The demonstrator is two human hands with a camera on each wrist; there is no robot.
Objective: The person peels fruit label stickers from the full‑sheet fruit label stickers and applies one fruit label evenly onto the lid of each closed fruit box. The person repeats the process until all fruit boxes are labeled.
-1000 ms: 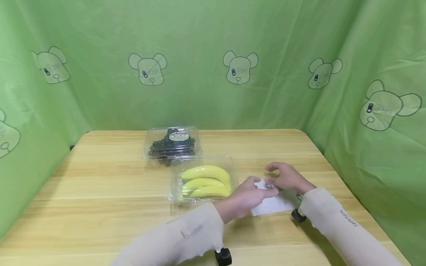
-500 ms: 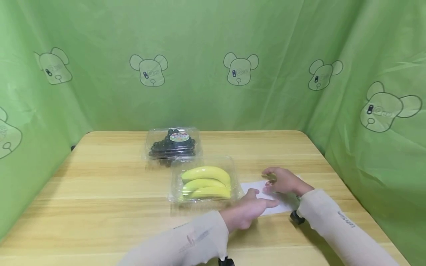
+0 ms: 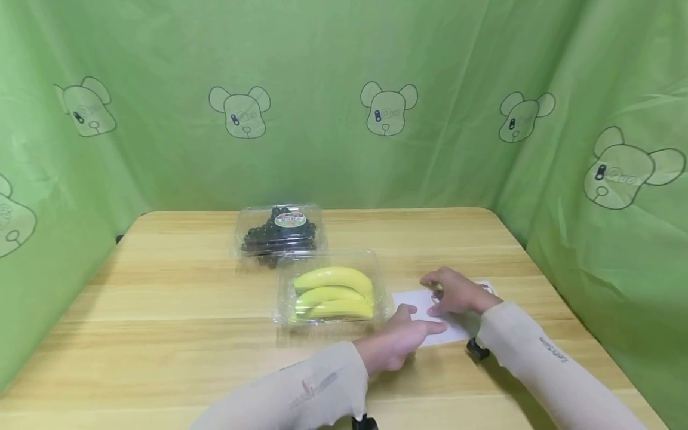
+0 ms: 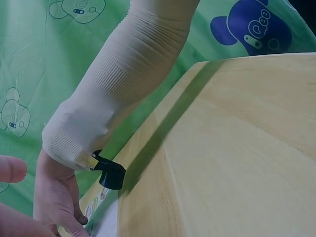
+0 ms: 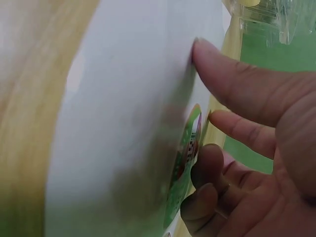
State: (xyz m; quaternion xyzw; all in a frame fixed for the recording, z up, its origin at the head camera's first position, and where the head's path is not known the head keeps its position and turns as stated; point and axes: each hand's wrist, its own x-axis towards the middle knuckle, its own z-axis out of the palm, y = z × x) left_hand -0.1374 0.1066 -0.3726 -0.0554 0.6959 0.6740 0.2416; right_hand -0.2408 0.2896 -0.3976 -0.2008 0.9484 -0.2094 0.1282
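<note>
A white sheet of oval stickers [image 3: 454, 331] lies on the table to the right of the bananas. My right hand [image 3: 454, 291] is over its far part, thumb and forefinger spread around a printed oval sticker [image 5: 185, 163]. In the right wrist view the thumb tip meets the white sheet, and bent fingers are right at the sticker's edge. My left hand [image 3: 395, 341] is at the sheet's near left edge, one finger stretched out over the paper. Beside it stands a clear plastic box [image 3: 285, 298] of yellow bananas [image 3: 333, 295].
Farther back, a second clear box [image 3: 242, 227] holds dark grapes [image 3: 276, 239] and bears an oval label [image 3: 290, 220]. Its near edge meets the banana box. A green curtain [image 3: 322, 149] encloses the wooden table [image 3: 161, 358] on three sides.
My left hand has come slightly nearer to me, showing more of the sheet. The right hand has drawn slightly left over the paper. Both boxes stay in place.
</note>
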